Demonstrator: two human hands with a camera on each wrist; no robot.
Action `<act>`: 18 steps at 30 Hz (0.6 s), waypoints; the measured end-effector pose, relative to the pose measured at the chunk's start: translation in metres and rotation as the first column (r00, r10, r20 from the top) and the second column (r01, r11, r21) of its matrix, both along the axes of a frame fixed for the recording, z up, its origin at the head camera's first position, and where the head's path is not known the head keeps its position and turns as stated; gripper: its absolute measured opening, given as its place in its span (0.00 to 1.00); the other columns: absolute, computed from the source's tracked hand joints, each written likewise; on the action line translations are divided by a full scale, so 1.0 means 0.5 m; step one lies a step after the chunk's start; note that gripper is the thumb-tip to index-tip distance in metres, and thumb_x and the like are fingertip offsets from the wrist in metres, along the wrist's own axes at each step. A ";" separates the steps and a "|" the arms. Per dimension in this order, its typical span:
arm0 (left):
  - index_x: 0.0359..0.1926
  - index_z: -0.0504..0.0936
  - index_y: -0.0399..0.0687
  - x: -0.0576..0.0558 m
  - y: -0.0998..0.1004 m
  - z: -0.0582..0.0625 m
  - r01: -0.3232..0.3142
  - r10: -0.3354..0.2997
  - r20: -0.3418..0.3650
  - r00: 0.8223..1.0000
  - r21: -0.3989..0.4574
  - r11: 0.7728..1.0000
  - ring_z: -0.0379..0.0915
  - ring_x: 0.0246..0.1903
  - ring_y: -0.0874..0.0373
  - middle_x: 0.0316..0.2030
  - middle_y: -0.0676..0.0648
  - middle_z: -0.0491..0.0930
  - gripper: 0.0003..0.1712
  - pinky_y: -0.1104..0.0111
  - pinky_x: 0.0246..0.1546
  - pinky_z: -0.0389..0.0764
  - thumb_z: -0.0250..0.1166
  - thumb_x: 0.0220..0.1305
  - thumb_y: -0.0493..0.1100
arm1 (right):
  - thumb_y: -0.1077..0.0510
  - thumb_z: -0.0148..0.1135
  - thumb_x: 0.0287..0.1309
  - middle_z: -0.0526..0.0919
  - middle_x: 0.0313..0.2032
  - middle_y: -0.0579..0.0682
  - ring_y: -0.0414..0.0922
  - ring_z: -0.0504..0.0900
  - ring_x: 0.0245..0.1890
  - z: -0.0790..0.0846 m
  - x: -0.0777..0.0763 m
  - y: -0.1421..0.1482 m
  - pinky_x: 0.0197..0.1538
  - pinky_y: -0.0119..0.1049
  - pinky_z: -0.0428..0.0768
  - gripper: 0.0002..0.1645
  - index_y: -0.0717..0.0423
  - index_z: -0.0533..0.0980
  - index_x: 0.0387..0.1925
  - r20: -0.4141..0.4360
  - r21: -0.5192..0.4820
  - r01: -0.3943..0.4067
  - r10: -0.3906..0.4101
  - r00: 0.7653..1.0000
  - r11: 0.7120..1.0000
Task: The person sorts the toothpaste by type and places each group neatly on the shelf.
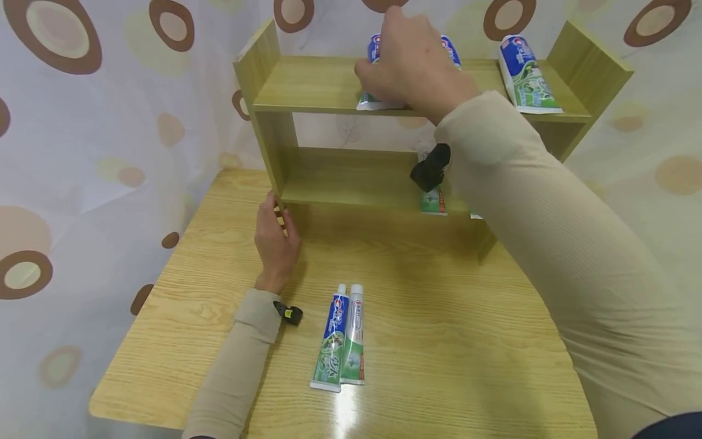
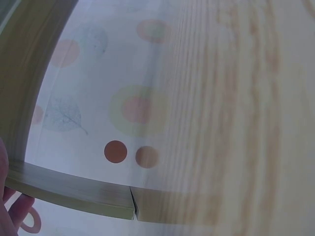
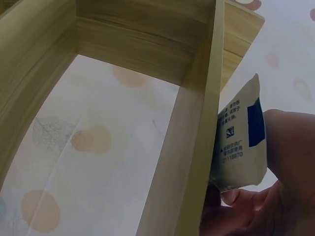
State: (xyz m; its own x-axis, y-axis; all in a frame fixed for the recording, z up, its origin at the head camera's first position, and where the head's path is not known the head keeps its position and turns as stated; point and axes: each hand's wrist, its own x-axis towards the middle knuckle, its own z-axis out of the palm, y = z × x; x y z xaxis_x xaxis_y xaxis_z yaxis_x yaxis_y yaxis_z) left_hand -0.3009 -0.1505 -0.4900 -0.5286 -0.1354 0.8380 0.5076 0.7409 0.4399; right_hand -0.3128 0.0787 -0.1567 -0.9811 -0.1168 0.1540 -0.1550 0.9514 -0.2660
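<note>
At the top shelf, my right hand grips a blue, white and green toothpaste tube and covers most of it. Its flat crimped end hangs past the shelf edge in the right wrist view. Blue from another tube shows just behind the hand. My left hand holds the lower left side panel of the wooden shelf unit, its thumb and fingers on either side. In front, on the table, a blue-and-green toothpaste tube lies against a silver-and-green one.
Another blue-and-green tube lies at the right of the top shelf. On the lower shelf is a green-and-white tube, partly covered by the black wrist camera. Another tube's end shows beside my right sleeve. The wooden table extends forward.
</note>
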 end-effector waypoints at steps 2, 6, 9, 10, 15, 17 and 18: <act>0.70 0.71 0.29 -0.001 -0.001 0.002 0.004 -0.004 -0.001 1.000 0.000 1.000 0.86 0.47 0.36 0.51 0.28 0.82 0.22 0.48 0.35 0.93 0.57 0.82 0.34 | 0.38 0.45 0.78 0.80 0.70 0.65 0.58 0.87 0.56 -0.001 0.002 0.002 0.58 0.47 0.91 0.50 0.59 0.46 0.88 -0.010 0.008 -0.003 0.003 1.000 1.000; 0.70 0.71 0.29 -0.001 -0.003 0.002 0.004 -0.004 -0.005 1.000 -0.001 1.000 0.86 0.47 0.36 0.52 0.28 0.83 0.22 0.48 0.36 0.92 0.57 0.81 0.33 | 0.39 0.40 0.81 0.80 0.71 0.63 0.58 0.87 0.57 -0.007 0.003 0.001 0.57 0.47 0.90 0.43 0.56 0.53 0.86 -0.017 0.016 -0.011 0.011 1.000 1.000; 0.70 0.72 0.28 -0.001 -0.005 -0.001 -0.002 0.002 -0.007 1.000 0.004 1.000 0.86 0.46 0.36 0.51 0.28 0.83 0.23 0.49 0.35 0.92 0.59 0.78 0.30 | 0.42 0.35 0.83 0.82 0.66 0.62 0.57 0.86 0.53 -0.014 -0.001 -0.004 0.47 0.45 0.86 0.38 0.55 0.57 0.83 -0.004 0.028 -0.003 0.003 1.000 1.000; 0.69 0.72 0.28 0.000 -0.006 -0.002 -0.005 0.005 -0.006 1.000 0.005 1.000 0.86 0.46 0.36 0.51 0.28 0.83 0.23 0.49 0.35 0.92 0.59 0.78 0.30 | 0.43 0.34 0.83 0.83 0.65 0.61 0.57 0.85 0.52 -0.015 -0.003 -0.006 0.45 0.45 0.83 0.37 0.55 0.58 0.83 0.001 0.036 0.003 -0.003 1.000 0.999; 0.70 0.72 0.29 -0.001 -0.008 -0.003 -0.023 0.023 0.001 1.000 0.000 1.000 0.86 0.46 0.36 0.51 0.28 0.83 0.22 0.50 0.36 0.93 0.59 0.79 0.31 | 0.43 0.35 0.82 0.83 0.67 0.61 0.57 0.84 0.54 -0.017 -0.009 -0.012 0.46 0.47 0.82 0.36 0.52 0.58 0.82 0.003 0.063 0.014 -0.014 1.000 0.998; 0.70 0.72 0.29 -0.004 -0.009 -0.003 -0.022 0.022 0.001 1.000 -0.002 1.000 0.85 0.47 0.36 0.51 0.28 0.82 0.23 0.49 0.37 0.92 0.59 0.79 0.31 | 0.43 0.35 0.82 0.84 0.67 0.61 0.58 0.85 0.53 -0.019 -0.009 -0.012 0.45 0.47 0.83 0.36 0.52 0.58 0.82 -0.001 0.061 0.017 -0.016 1.000 0.998; 0.70 0.71 0.29 -0.005 -0.009 -0.003 -0.020 0.020 -0.001 1.000 -0.003 1.000 0.85 0.47 0.36 0.51 0.28 0.82 0.23 0.49 0.37 0.92 0.60 0.78 0.30 | 0.42 0.35 0.83 0.84 0.66 0.61 0.58 0.86 0.53 -0.020 -0.009 -0.012 0.45 0.47 0.83 0.36 0.52 0.58 0.82 -0.004 0.056 0.018 -0.018 1.000 0.998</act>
State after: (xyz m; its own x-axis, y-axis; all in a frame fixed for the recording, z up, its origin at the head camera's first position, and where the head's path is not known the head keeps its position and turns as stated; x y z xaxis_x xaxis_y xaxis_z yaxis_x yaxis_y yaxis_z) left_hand -0.3034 -0.1551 -0.4913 -0.5252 -0.1441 0.8387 0.4925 0.7522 0.4377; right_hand -0.3172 0.0725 -0.1667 -0.9826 -0.1073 0.1513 -0.1383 0.9675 -0.2115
